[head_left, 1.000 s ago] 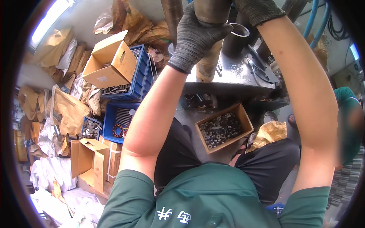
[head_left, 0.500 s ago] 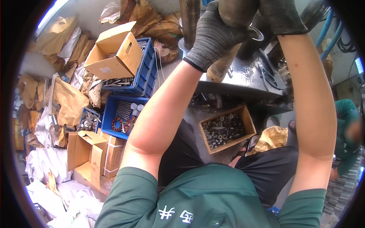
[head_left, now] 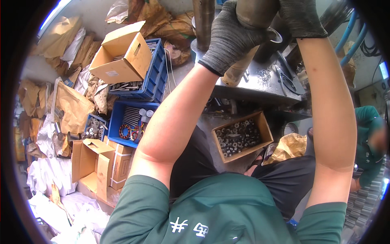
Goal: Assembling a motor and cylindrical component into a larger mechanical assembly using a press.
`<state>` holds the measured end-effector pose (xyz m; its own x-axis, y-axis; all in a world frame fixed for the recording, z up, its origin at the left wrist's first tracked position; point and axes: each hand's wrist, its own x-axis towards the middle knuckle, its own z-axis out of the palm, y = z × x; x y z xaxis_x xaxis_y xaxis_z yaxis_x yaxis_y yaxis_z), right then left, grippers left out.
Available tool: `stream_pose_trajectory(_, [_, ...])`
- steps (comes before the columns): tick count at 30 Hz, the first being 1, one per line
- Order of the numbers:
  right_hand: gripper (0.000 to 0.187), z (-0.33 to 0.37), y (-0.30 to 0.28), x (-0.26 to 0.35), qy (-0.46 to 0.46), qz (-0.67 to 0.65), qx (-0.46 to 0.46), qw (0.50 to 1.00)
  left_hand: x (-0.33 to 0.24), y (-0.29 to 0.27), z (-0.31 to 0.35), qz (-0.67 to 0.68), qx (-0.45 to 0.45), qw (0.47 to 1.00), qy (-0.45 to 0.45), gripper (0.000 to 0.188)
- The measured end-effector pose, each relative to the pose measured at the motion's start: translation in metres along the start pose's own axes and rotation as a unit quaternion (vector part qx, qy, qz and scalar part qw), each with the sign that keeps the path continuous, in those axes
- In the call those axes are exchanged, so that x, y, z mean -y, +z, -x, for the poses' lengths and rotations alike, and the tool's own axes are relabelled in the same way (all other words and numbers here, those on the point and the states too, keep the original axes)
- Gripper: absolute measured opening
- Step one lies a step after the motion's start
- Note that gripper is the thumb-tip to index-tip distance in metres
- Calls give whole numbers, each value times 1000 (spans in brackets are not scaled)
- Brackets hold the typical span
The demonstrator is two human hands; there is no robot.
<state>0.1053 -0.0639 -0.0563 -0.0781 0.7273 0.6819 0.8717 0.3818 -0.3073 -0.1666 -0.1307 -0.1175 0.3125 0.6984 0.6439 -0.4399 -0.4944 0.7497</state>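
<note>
Both my hands wear dark grey knitted gloves and are raised at the top edge of the head view. My left hand (head_left: 233, 38) is closed round a thick grey-brown metal cylinder (head_left: 256, 14), whose upper end is cut off by the frame. Right beside that cylinder is my right hand (head_left: 302, 18); its fingers are hidden or out of frame, so their grip does not show. A paler cylindrical post (head_left: 237, 71) stands under the held cylinder, partly behind my left glove. Close to my left fingers is a shiny metal ring (head_left: 275, 35).
A metal bench (head_left: 264, 87) carries pliers (head_left: 287, 81) and small shavings. Beneath it sits a wooden box (head_left: 242, 137) of small metal parts. On the left are blue crates (head_left: 156, 81), an open carton (head_left: 120, 61) and paper wrapping. Another person (head_left: 367, 142) is at the right.
The held cylinder and both gloved hands have shifted very slightly; my left hand keeps its hold. My right forearm sits a little further left in the view.
</note>
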Motion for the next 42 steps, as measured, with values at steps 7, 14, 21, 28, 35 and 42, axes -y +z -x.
stream_pose_trajectory(7, [68, -4, -3, 61, -60, 70, 4, 996, 25, -29, -8, -210, -29, 977, -28, 101])
stream_pose_trajectory(14, [69, -12, -37, 97, -165, 160, 33, 973, 32, -19, 6, -154, -7, 988, -23, 63])
stream_pose_trajectory(21, [79, 12, -18, 163, 69, -393, 19, 917, 18, -8, 13, -244, -98, 961, -80, 85])
stream_pose_trajectory(28, [77, 9, 0, 183, 108, -370, -58, 921, 9, -20, 11, -181, -65, 972, -135, 80])
stream_pose_trajectory(35, [68, 8, 19, 184, 78, -306, -96, 944, 17, -25, 10, -246, -85, 960, -105, 77])
stream_pose_trajectory(42, [32, 5, 4, 122, -12, -305, -116, 945, 10, -8, -4, -174, -21, 981, -83, 80])
